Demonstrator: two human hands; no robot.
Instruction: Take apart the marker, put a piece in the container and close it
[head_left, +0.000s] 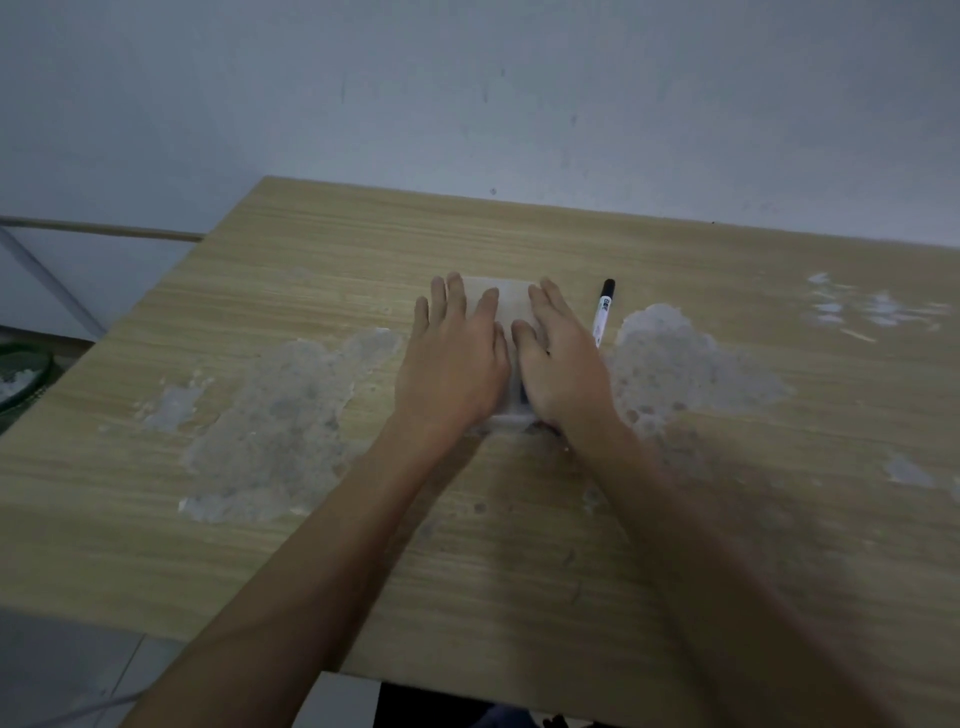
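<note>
A translucent container with its lid on sits at the middle of the wooden table. My left hand and my right hand lie flat on the lid, palms down, fingers spread, side by side. Between them a dark piece shows faintly through the container's near wall. The marker body, white with a black end, lies on the table just right of my right hand, apart from it. Most of the container is hidden under my hands.
Worn grey patches mark the tabletop left and right of my hands. A white wall stands behind the table's far edge. A green bin sits on the floor at the far left.
</note>
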